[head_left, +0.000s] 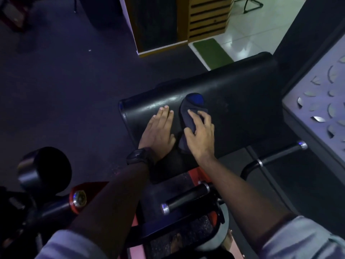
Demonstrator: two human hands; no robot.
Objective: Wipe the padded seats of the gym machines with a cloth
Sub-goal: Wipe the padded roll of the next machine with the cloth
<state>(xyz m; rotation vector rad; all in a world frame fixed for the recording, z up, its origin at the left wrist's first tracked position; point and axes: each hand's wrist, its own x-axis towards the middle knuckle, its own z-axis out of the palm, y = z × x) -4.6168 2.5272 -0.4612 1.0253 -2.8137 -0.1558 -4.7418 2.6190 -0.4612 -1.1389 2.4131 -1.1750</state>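
Both hands on the pad. Left hand [157, 131] lies flat, palm down, fingers straight and close together, pressing the near left part of the black padded seat [233, 90]. A dark wristwatch [138, 156] sits on that wrist.

Right hand [200, 135] is just beside the left, not touching it. Its fingers are bent over a dark blue cloth [192, 109], with the thumb against the cloth's near edge: the hand is gripping it and holding it down on the pad.

The cloth is bunched into a long shape. It lies on the seat's upper surface, left of the middle, and its brighter blue far end sticks out past the fingertips.

The seat surface is glossy, with a faint sheen near the left fingertips. Both forearms are bare, with pale sleeves [308, 240] at the bottom edge.

Surroundings:
- Black grip bar [186, 199] with a chrome end cap, below the hands.
- A second curved handle [280, 154] to the right of the seat.
- Round black roller pad [44, 169] at the lower left.
- Red frame [82, 195] parts beneath the forearms.
- Grey panel [317, 101] with leaf-shaped cut-outs at the right edge.
- Beyond the seat, a green mat [212, 51], a slatted wooden panel [209, 15] and a white tiled floor [261, 30].

Lighting is dim and bluish.
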